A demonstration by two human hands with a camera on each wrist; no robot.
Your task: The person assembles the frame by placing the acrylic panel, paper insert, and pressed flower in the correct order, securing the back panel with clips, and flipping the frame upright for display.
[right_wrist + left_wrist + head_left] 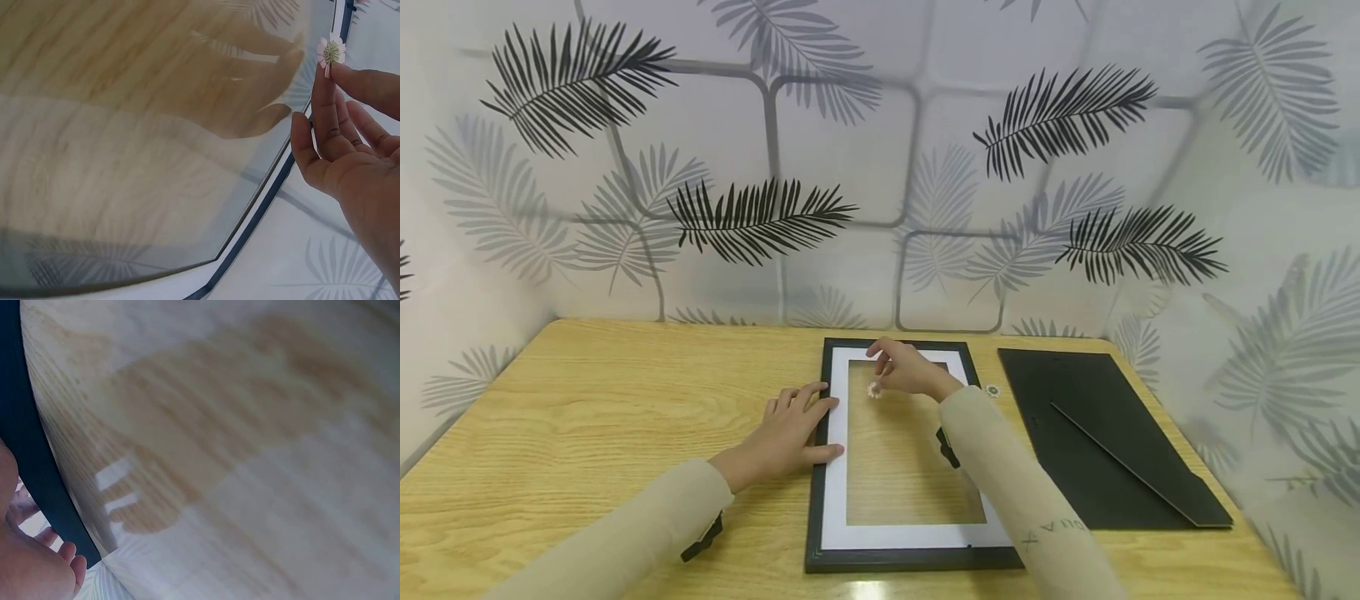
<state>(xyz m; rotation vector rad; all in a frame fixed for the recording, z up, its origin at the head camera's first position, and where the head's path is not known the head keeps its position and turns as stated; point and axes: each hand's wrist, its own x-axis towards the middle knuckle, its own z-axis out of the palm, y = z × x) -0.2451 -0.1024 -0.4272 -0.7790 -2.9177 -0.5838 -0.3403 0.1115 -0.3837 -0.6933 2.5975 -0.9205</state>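
Black edging is forming the frame (910, 561), which is lying flat on the wood-grained desk (625, 400) in front of you, with a white mat (910, 537) running inside its border. Wood grain is showing through the opening, and in the right wrist view a clear pane (125, 169) is mirroring your fingers and the leaf pattern of the wall (850, 167).

You are holding your two hands apart. Your left hand (790, 437) is resting along the frame's left side with its fingers spread, the thumb reaching over the edge onto the mat; it is gripping nothing. Your right hand (910, 371) is pinching a small, pale pink flower (331, 53) by its short stem between thumb and forefinger, the other fingers bending loosely. You are holding that flower above the upper part of the opening, clear of the pane.

Just beyond the frame's right edge, a second small white bloom (992, 391) is lying on the desk. Farther right, a black board (1075, 467) is lying with a thin strip (1138, 477) slanting across it. You are wearing beige sleeves (625, 525), and letter-like marks are showing on the right one.
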